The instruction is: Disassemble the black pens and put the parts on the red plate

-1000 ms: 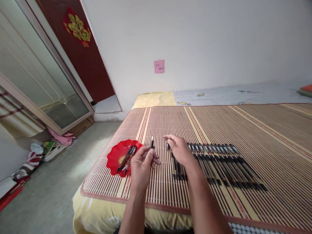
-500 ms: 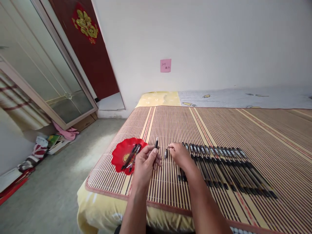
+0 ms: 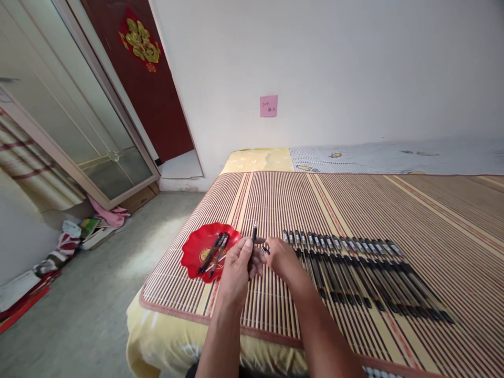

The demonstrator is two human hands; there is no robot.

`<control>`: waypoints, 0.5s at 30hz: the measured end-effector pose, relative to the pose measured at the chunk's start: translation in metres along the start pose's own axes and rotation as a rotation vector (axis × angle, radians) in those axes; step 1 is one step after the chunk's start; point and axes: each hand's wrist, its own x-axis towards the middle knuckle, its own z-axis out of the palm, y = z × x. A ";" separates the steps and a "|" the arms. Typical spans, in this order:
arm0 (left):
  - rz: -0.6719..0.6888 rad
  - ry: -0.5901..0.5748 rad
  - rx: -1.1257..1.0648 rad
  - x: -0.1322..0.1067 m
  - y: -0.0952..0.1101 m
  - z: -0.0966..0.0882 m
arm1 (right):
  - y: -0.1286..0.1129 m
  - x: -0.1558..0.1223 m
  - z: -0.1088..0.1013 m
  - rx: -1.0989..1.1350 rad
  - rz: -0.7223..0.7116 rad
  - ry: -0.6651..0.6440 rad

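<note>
1. Two hands sit at the lower centre of the frame; the fingers of the left hand (image 3: 236, 260) grip an uncapped pen (image 3: 255, 231), tip upward.
2. Close beside it, the right hand's (image 3: 281, 257) fingers pinch a small dark cap (image 3: 265, 250).
3. Left of centre, a scalloped red dish (image 3: 190, 253) holds several pens (image 3: 216, 253) (some partly overlapping).
4. Lower right, a row of caps (image 3: 344, 244) lies above a row of dark pens (image 3: 346, 278) on the striped mat (image 3: 275, 202).

Plate (image 3: 191, 252) on mat (image 3: 275, 202), left — pens (image 3: 210, 253) in it; right — cap row (image 3: 345, 245) behind pen row (image 3: 423, 287).
</note>
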 end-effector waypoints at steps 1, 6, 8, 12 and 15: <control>-0.001 0.003 -0.004 0.000 0.000 0.000 | 0.000 0.001 -0.002 0.030 0.002 0.006; 0.021 -0.010 0.035 -0.001 0.001 0.002 | 0.000 0.004 -0.028 0.302 -0.005 0.140; 0.038 -0.020 0.063 -0.001 -0.001 0.003 | 0.001 0.003 -0.041 0.633 -0.043 0.243; 0.041 -0.036 0.115 0.000 -0.005 0.005 | 0.000 -0.003 -0.056 1.128 -0.116 0.334; 0.046 -0.034 0.149 0.000 -0.006 0.007 | -0.003 -0.008 -0.061 1.169 -0.134 0.341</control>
